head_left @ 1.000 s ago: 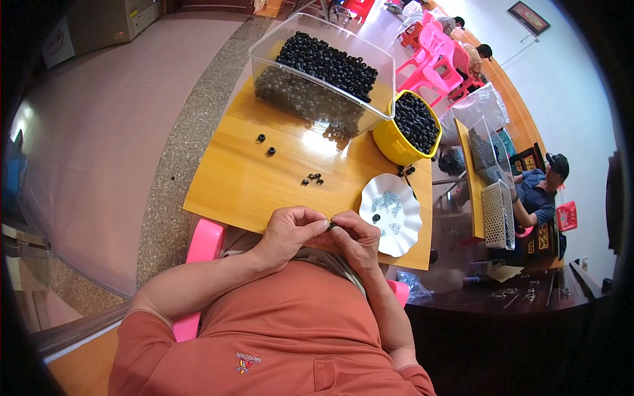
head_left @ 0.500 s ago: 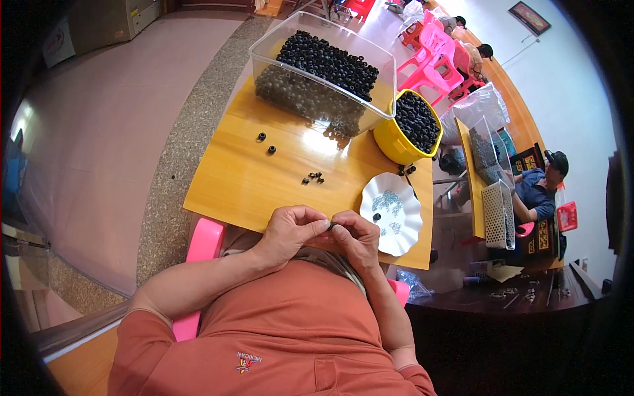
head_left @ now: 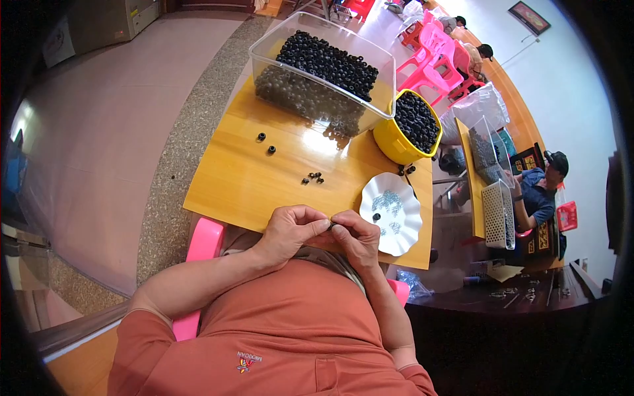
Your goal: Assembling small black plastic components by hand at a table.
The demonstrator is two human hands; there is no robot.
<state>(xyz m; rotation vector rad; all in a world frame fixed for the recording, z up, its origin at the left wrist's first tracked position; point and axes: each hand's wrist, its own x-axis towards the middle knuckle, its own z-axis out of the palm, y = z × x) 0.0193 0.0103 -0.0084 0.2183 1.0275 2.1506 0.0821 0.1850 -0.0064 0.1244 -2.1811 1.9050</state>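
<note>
Close to my body, at the table's near edge, both hands meet fingertip to fingertip around a small dark piece (head_left: 331, 226), mostly hidden by the fingers. My left hand (head_left: 285, 236) pinches it from one side, my right hand (head_left: 358, 241) from the other; both are closed. Just right of my right hand lies a white wavy-rimmed plate (head_left: 411, 228), bearing small clear, shiny bits (head_left: 388, 203) and one black ring-like part (head_left: 376, 216). Ahead of my hands, several tiny dark pieces (head_left: 317, 176) form a loose group. Two black ring-like parts (head_left: 271, 150) sit farther off.
A clear plastic bin (head_left: 323, 72) of black parts fills the table's far end. Beside it stands a yellow tub (head_left: 389, 140), heaped with similar parts. To the right, a co-worker (head_left: 538, 191) sits at another table with a white perforated basket (head_left: 495, 218). Pink chairs (head_left: 436, 56) stand beyond.
My hands and the piece between them stay almost still. At the right, the co-worker's arm has risen toward the clear box on the other table.
</note>
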